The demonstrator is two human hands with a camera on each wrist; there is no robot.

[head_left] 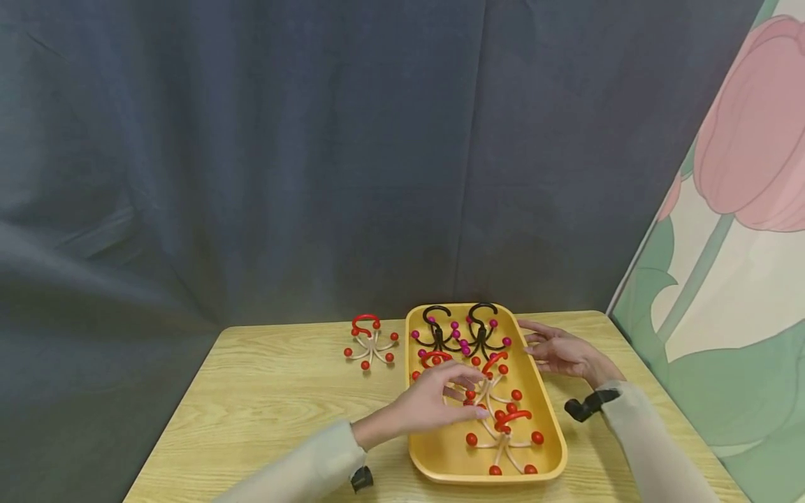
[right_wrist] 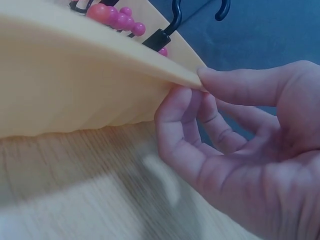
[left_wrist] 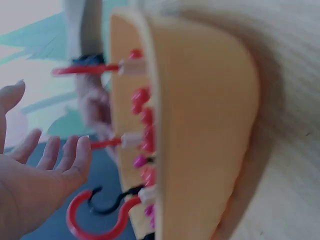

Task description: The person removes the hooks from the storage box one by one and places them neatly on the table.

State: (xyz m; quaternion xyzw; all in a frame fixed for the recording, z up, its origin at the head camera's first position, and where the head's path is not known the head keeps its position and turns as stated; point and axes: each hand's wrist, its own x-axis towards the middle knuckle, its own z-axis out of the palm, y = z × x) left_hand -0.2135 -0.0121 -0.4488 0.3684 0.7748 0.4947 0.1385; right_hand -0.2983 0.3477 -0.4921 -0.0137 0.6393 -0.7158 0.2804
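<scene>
My left hand [head_left: 434, 398] hovers above a yellow tray [head_left: 434, 450], fingers spread and thumb apart. Its fingertips are near the red hook of a cream hanger [head_left: 487, 395] with red ball tips; in the left wrist view the hand [left_wrist: 40, 185] grips nothing. A similar cream hanger [head_left: 505, 443] lies at the tray's near end, and another, with a red hook [head_left: 435, 358], is partly hidden behind my left hand. Two black hangers [head_left: 481, 337] with magenta balls lie at the far end. My right hand [right_wrist: 240, 130] pinches the tray's right rim between thumb and fingers.
One more cream hanger [head_left: 371, 344] with a red hook and red balls lies on the wooden table [head_left: 283, 391], left of the tray. A dark curtain [head_left: 314, 175] hangs behind the table. A flower-patterned panel [head_left: 742, 279] stands along the right side.
</scene>
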